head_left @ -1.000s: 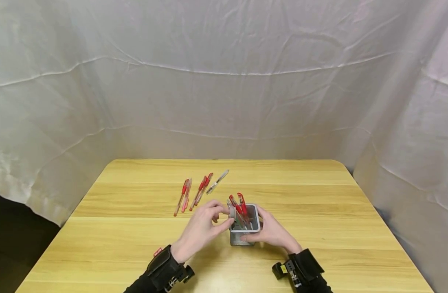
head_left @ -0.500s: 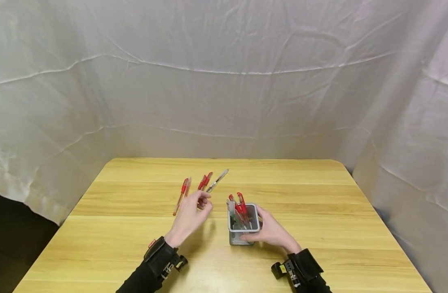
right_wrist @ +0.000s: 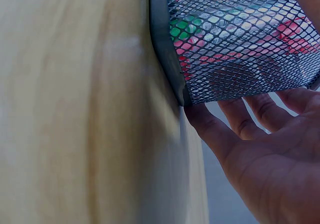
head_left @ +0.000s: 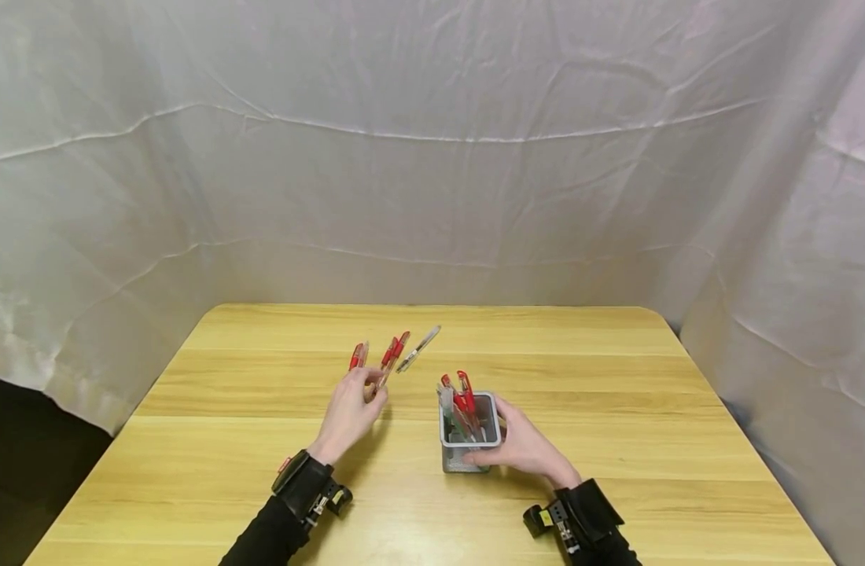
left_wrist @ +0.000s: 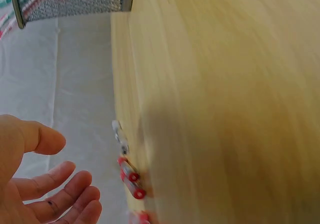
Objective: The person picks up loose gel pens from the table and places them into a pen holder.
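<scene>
Five pens lie on the tabletop (head_left: 616,377): two red-capped pens (head_left: 402,343) side by side, one clear pen (head_left: 418,348) just to their right, and, to their left, a red-capped pen (head_left: 355,358) with a paler pen (head_left: 364,354) beside it. The left hand (head_left: 350,409) is over the near ends of the left two, its fingers (left_wrist: 77,185) loosely bent and holding nothing, the thumb apart from them.

The right hand (head_left: 523,450) grips one mesh holder (head_left: 455,461), which stands upright on the tabletop to the right of the five, its thumb and fingers around the wall. At least two red-topped pens (head_left: 465,387) lean inside, with a clear one (head_left: 447,399) beside them — they overlap, so the full count cannot be told. Two black bands (head_left: 302,481), one per wrist, sit above black sleeves (head_left: 263,536).
</scene>
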`<state>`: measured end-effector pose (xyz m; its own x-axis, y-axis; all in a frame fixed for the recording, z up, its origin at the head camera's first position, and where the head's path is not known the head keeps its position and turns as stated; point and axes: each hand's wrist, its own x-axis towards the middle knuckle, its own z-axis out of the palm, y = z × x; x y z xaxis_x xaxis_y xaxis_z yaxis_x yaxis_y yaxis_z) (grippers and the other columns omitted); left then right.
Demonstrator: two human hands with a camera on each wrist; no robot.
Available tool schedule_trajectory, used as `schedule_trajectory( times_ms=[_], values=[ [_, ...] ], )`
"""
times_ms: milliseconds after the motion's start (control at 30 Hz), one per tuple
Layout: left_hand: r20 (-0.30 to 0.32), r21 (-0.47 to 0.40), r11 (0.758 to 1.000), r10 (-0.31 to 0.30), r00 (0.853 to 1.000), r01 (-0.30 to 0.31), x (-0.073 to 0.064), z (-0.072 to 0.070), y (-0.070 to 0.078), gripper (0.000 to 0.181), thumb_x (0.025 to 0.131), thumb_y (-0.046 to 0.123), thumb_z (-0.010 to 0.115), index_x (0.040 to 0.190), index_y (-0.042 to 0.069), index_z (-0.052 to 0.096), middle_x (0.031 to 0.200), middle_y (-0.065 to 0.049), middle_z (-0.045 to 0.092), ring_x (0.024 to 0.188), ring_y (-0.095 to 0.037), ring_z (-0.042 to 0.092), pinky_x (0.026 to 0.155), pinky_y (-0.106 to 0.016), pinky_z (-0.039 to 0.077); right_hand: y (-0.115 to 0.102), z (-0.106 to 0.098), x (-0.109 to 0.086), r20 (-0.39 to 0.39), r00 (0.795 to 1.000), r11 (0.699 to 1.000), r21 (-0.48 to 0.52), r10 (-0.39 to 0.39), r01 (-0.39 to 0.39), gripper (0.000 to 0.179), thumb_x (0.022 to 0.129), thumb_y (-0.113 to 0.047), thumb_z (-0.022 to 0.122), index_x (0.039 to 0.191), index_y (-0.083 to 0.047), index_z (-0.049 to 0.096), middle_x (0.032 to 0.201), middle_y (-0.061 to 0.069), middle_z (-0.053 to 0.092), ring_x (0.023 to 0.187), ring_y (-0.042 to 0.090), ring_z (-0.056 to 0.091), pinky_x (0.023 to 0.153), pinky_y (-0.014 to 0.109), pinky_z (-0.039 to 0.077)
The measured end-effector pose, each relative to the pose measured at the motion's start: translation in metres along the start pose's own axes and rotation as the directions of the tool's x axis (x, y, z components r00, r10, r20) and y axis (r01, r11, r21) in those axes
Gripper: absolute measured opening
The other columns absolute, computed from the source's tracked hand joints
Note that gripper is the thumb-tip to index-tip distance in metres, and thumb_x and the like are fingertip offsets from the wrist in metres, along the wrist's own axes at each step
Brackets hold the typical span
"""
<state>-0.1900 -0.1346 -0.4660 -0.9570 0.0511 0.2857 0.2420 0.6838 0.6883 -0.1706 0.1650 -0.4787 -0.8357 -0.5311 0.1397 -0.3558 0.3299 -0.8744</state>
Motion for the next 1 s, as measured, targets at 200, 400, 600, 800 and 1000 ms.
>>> schedule_trajectory(
  times_ms=[200,400,600,800,1000],
  values=[
    [-0.009,0.050,0.999,-0.002,1.000,0.002,0.001,-0.002,-0.011,0.031,0.091,0.011,0.066,0.119,-0.004,0.067,0.116,-0.020,0.070,0.108,-0.036,0.064,0.092,-0.051,0.053,0.000,0.000,0.000,0.001,1.000,1.000,-0.007,-0.006,0.006,0.082,0.072,-0.027,0.090,0.143,-0.014,0.049,0.127,0.007,0.067,0.117,0.024,0.062,0.106,0.062,0.044],
    [0.011,0.048,0.999,-0.007,1.000,0.006,0.003,-0.004,-0.010,0.031,0.091,0.011,0.067,0.119,-0.003,0.067,0.117,-0.021,0.070,0.109,-0.037,0.064,0.094,-0.052,0.052,0.000,0.000,-0.001,-0.001,1.000,1.000,-0.006,0.004,-0.004,0.081,0.072,-0.028,0.090,0.142,-0.016,0.049,0.127,0.003,0.067,0.116,0.019,0.063,0.106,0.059,0.045],
    [0.024,0.043,0.998,0.041,0.999,-0.042,0.014,0.003,-0.004,0.031,0.092,0.012,0.066,0.119,-0.003,0.068,0.117,-0.020,0.072,0.109,-0.035,0.066,0.097,-0.051,0.050,-0.001,0.000,0.000,0.001,1.000,1.000,0.006,0.010,-0.010,0.081,0.073,-0.028,0.090,0.142,-0.016,0.049,0.127,0.002,0.067,0.115,0.018,0.063,0.104,0.053,0.047],
    [0.067,0.058,0.997,0.041,0.997,-0.045,0.028,0.011,0.002,0.035,0.093,0.015,0.064,0.123,-0.003,0.066,0.109,-0.018,0.071,0.093,-0.029,0.066,0.087,-0.046,0.053,0.000,0.001,0.000,-0.002,1.000,1.000,0.005,0.011,-0.011,0.081,0.073,-0.028,0.090,0.142,-0.016,0.049,0.127,0.002,0.067,0.115,0.018,0.063,0.104,0.053,0.048],
    [0.106,0.079,0.993,0.076,0.991,-0.085,0.036,0.021,0.002,0.035,0.093,0.011,0.065,0.124,-0.004,0.064,0.124,-0.024,0.067,0.115,-0.038,0.064,0.103,-0.053,0.049,0.000,0.002,0.001,0.002,1.000,1.000,0.010,0.007,-0.007,0.081,0.073,-0.027,0.090,0.142,-0.017,0.049,0.127,0.002,0.067,0.116,0.018,0.062,0.105,0.054,0.047]
  ],
)
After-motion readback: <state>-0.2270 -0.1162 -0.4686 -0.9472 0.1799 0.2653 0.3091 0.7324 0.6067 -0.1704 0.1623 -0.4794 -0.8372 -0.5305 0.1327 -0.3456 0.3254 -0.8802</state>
